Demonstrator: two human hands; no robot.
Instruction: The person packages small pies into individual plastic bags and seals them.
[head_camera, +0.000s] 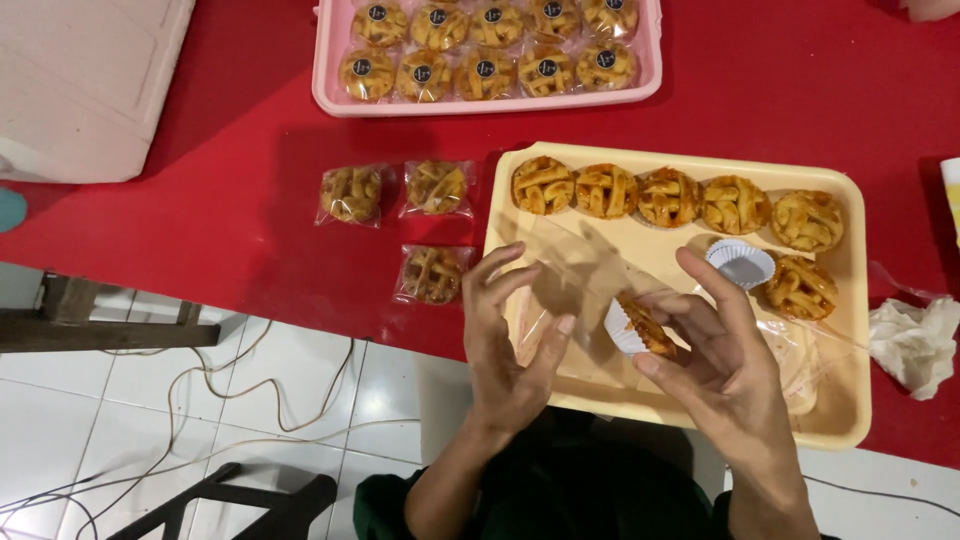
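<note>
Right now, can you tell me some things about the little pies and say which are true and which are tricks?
1. The right hand holds a pie in a white paper cup. True.
2. The table is blue. False: it is red.
3. Three wrapped pies lie on the table beside the yellow tray. True.
4. The pink tray holds bare pies. False: they are wrapped, each with a dark round sticker.
5. The left hand holds a spoon. False: it touches clear plastic wrap.

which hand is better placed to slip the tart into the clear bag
Right, probably. The right hand already grips the lattice-topped tart in its white paper cup, while the left hand holds the clear plastic bag just beside it.
</note>
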